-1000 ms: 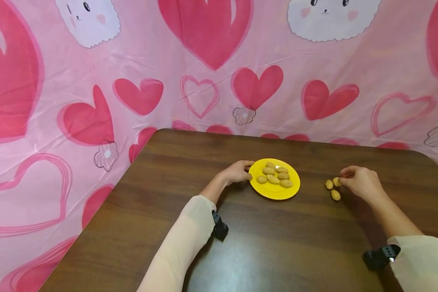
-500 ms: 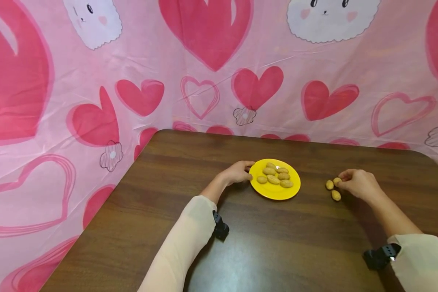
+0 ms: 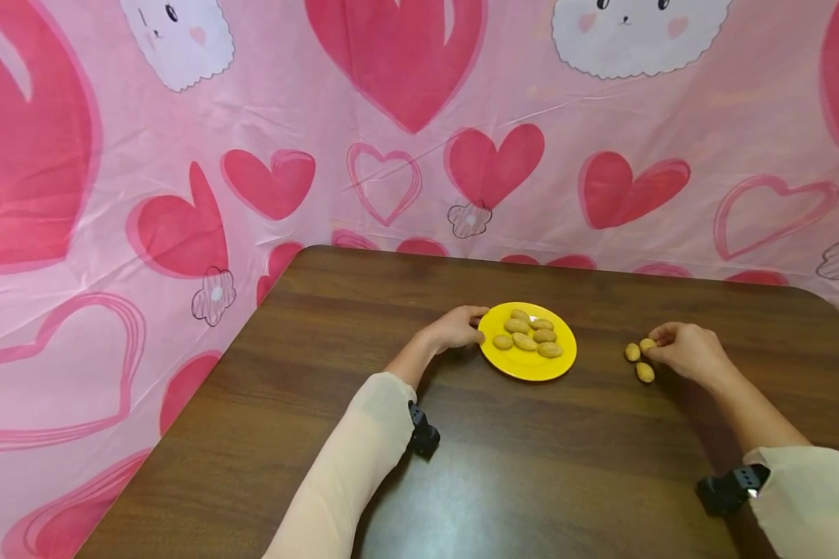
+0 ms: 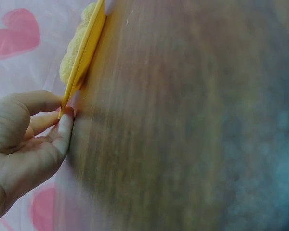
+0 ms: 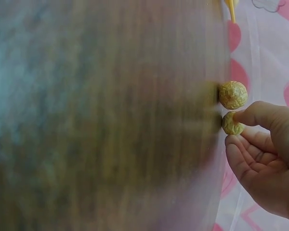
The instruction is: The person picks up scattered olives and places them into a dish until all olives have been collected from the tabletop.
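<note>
On the brown table stands a yellow plate (image 3: pixel 527 370) carrying several tan, oval, wrinkled nuts (image 3: pixel 524 341). My left hand (image 3: pixel 454 328) pinches the plate's left rim; in the left wrist view the rim (image 4: pixel 73 82) sits between thumb and fingers. To the right of the plate are 3 more wrinkled nuts. My right hand (image 3: pixel 688 351) has its thumb and fingers on the one at the back right (image 3: pixel 647 346), seen closely in the right wrist view as a small crinkled nut (image 5: pixel 232 123). The other two, one to the left (image 3: pixel 632 352) and one in front (image 3: pixel 645 373), lie loose.
The dark wooden table (image 3: pixel 531 466) has rounded far corners. Behind and to its left hangs a pink cloth (image 3: pixel 405 70) printed with hearts. Black devices are strapped at the left wrist (image 3: pixel 424 435) and right wrist (image 3: pixel 730 489).
My right hand has shifted slightly downward and its fingers have settled around the back right nut. My left hand and the plate stay put.
</note>
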Demonstrator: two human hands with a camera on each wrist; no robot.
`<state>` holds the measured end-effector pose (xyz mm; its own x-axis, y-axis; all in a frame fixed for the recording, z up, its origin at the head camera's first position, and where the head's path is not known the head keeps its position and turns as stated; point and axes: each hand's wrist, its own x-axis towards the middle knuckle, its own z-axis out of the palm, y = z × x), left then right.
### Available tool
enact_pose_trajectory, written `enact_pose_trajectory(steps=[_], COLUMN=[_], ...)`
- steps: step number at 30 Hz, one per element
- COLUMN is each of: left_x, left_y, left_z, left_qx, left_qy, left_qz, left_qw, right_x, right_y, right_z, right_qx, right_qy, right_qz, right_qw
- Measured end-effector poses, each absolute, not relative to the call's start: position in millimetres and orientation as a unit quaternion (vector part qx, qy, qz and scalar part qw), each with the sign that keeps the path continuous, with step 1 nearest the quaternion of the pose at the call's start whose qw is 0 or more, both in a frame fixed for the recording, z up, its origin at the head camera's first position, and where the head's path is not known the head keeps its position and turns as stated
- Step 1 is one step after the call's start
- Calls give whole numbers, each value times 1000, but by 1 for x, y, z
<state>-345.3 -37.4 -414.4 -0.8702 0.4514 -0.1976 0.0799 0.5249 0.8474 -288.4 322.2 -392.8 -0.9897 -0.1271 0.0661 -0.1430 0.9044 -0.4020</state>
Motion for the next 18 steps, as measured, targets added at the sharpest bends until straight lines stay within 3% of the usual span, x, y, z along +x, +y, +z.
enact_pose_trajectory(steps=[8, 18], left_x=[-346, -349], left_y=[-38, -38], left_z=[-414, -416], left_qx=[153, 159], left_qy=[846, 851], left_qz=[468, 458], left_qw=[204, 204], right_x=[-290, -289], right_y=[320, 319], right_z=[-395, -399], right_qx=[67, 87], right_qy=[-975, -968], right_qz=[211, 222], right_qw=[19, 75])
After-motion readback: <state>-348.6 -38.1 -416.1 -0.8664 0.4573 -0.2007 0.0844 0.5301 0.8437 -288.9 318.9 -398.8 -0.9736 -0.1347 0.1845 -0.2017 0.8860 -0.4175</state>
